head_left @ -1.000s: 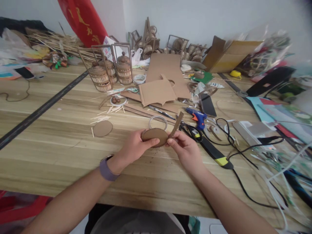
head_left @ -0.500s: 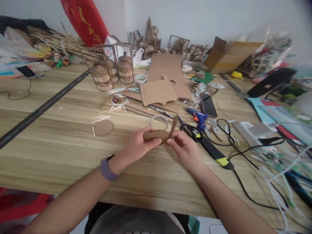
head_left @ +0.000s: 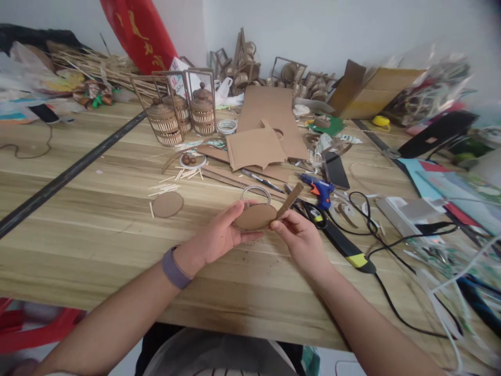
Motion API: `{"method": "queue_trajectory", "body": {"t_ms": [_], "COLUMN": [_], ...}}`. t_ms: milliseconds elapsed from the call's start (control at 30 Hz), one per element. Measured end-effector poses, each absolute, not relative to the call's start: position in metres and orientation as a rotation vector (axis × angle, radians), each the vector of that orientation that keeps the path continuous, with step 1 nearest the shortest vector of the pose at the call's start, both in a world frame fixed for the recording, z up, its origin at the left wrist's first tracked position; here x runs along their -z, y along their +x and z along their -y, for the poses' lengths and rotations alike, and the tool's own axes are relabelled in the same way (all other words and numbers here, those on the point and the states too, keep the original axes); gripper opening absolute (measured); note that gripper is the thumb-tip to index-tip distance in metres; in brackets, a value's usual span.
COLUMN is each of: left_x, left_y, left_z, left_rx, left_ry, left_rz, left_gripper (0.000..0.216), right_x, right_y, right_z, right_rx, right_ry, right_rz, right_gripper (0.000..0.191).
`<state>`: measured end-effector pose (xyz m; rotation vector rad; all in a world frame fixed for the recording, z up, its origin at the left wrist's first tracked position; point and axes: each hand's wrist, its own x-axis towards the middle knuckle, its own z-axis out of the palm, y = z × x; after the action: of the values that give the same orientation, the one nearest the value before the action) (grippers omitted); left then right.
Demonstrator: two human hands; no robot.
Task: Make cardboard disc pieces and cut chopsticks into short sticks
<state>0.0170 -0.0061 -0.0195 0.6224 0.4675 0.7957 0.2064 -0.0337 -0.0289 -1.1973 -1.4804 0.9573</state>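
**Two hands hold a cardboard disc and the strip at its edge**

The disc (head_left: pixel 256 216) is above the near middle of a wooden table (head_left: pixel 117 261). A brown strip (head_left: pixel 290 200) meets its right edge, the free end slanting up and right.

The left hand (head_left: pixel 217 237) cradles the disc, thumb at its left rim and fingers beneath; a purple band (head_left: pixel 176 269) circles that wrist. The right hand (head_left: pixel 301 237) is narrowed to a pinch, thumb and fingertips on the strip beside the disc. Both forearms reach in from the near edge.

Just beyond the disc lies a tape roll (head_left: pixel 256 187). To the left, a white ring (head_left: pixel 194 167) encloses round brown beads (head_left: pixel 189 160). A blue glue gun (head_left: pixel 321 194) lies to the right.

Farther back stand slatted lanterns (head_left: pixel 166 122) in tall frames. A carton (head_left: pixel 385 89) has a raised flap; its contents cannot be made out. A clear bag (head_left: pixel 436 83) beside it holds jumbled, indistinct things.

A red banner (head_left: pixel 141 39) at the wall bears gold characters, too blurred to read surely. A white bottle's (head_left: pixel 351 139) label is too small.
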Motion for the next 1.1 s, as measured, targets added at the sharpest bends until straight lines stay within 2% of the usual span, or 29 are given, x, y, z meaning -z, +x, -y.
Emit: {"method": "queue_trajectory", "body": {"t_ms": [300,500,700,867,1100], "left_x": [0.017,0.013,0.014,0.016,0.012], "left_y": [0.015,0.016,0.015,0.016,0.018], "left_z": [0.007,0.008,0.005,0.005,0.007], "left_rx": [-0.732,-0.804,-0.799,-0.792,-0.757], "left_ry": [0.592,0.595,0.679,0.715,0.775], "left_rz": [-0.476,-0.535,-0.633,-0.676,-0.661], "left_gripper": [0.047,0.037,0.038,0.04,0.03], "right_x": [0.032,0.03,0.026,0.017,0.014], "right_y": [0.206,0.208,0.218,0.221,0.218], "right_z": [0.033,0.033,0.033,0.033,0.037], "right_rx": [-0.776,-0.728,-0.659,-0.476,-0.445], "right_ry": [-1.182,-1.187,-1.232,-1.153,-1.189], "right_rz": [1.643,1.705,1.638,1.738,1.8], "right_gripper": [0.014,0.01,0.026,0.013,0.011]}}
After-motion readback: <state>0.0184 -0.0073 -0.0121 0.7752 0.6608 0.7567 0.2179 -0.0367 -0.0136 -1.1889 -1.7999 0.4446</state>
